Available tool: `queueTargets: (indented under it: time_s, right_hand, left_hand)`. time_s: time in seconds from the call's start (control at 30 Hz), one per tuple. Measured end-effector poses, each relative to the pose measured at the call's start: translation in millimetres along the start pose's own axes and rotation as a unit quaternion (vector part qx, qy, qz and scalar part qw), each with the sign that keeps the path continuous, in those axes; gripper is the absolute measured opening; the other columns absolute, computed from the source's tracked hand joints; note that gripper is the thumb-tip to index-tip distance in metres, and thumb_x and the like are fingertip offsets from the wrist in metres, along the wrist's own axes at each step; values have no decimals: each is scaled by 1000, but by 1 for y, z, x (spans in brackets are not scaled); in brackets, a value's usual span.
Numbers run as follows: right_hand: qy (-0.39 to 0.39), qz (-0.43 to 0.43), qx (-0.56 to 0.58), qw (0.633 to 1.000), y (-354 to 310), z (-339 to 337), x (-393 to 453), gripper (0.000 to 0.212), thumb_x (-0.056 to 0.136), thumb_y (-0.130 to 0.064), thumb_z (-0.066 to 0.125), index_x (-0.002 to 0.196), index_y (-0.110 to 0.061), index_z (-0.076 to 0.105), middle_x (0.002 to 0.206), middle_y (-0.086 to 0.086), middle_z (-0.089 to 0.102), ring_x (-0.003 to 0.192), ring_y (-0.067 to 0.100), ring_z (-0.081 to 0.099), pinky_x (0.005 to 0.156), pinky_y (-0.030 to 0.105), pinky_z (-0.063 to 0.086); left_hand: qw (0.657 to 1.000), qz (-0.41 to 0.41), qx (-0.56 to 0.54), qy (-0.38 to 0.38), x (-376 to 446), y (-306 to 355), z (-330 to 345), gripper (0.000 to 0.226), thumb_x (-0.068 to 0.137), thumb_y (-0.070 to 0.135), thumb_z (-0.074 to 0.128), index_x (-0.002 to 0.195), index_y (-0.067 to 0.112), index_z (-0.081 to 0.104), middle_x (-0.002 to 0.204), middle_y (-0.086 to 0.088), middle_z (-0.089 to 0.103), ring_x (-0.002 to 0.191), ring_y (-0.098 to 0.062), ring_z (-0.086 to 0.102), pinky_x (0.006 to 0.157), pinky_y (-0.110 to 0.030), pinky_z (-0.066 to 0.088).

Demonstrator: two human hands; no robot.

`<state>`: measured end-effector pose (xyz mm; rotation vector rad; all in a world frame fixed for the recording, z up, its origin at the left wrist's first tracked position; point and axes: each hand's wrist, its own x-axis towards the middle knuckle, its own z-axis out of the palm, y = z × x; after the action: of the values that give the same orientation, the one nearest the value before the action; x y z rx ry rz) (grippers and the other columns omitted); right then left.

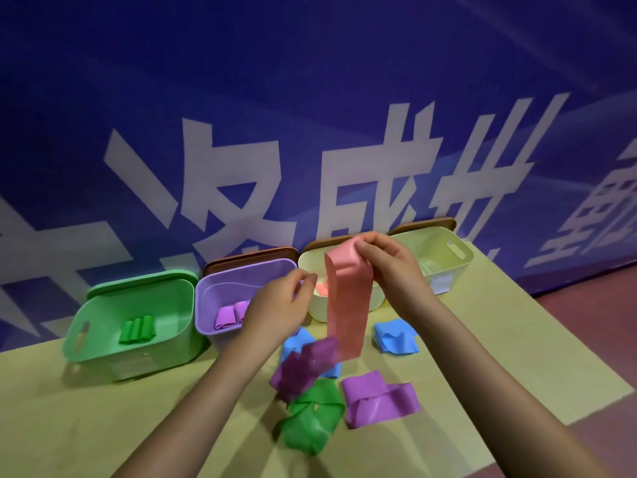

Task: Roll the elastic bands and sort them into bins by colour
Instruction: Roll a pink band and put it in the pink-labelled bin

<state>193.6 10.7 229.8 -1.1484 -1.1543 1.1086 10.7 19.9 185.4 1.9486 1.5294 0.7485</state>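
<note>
My right hand (389, 267) grips the top of a salmon-pink elastic band (348, 305), which hangs straight down above the table. My left hand (279, 305) hovers beside the band, fingers apart and holding nothing. Loose bands lie below: a dark purple one (303, 367), a green one (310, 422), a lilac one (379, 398) and two blue ones (396, 338) (293, 343). At the back stand a green bin (103, 312) with rolled green bands (138, 329), a purple bin (213, 288) with rolled purple bands (227, 315), a cream bin (310, 267) with a pink roll (322, 288), and a pale yellow-green bin (448, 257).
The yellow tabletop (103, 426) ends at its right edge, with a reddish floor (586, 322) beyond. A blue banner wall (310, 98) with white characters rises just behind the bins. Brown lids (251, 255) lean behind some of the bins.
</note>
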Motion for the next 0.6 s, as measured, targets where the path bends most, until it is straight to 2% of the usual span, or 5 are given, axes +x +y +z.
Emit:
queueTargets:
  time_s: [0.07,0.13,0.23,0.37,0.6]
  right_hand:
    - [-2,21,2,1000,2,4,-5,9,83,-25,63,79,-17,65,78,10,49,71,20,41,58,27,32]
    - [-19,34,21,999,3,8,-11,13,89,-18,60,77,-18,63,71,5,50,67,14,43,57,26,31]
    - [-54,58,83,993,2,18,-18,21,96,-8,49,77,-13,58,60,-6,56,57,5,49,52,16,38]
    - [-81,85,152,981,6,28,-23,28,96,-8,48,73,-13,63,64,1,58,62,11,52,55,20,42]
    - [-111,106,150,977,21,40,-38,21,92,-15,54,79,-16,70,70,2,56,65,12,48,58,25,36]
  left_hand:
    - [1000,9,-22,4,-1,-1,-7,24,94,50,39,97,33,56,94,7,68,90,-19,65,84,-39,50]
    - [988,32,-150,11,-6,2,-12,32,86,57,40,106,40,57,102,13,67,98,-14,64,87,-39,51]
    - [961,74,-267,6,-19,13,-14,22,92,40,48,112,42,57,108,25,63,106,4,57,88,-16,45]
    - [945,77,-311,63,-33,21,-15,32,91,-3,55,89,29,63,81,25,69,81,13,60,75,-7,43]
    - [919,52,-382,84,-49,7,-18,18,91,-2,55,81,11,64,73,12,68,73,0,61,71,-12,47]
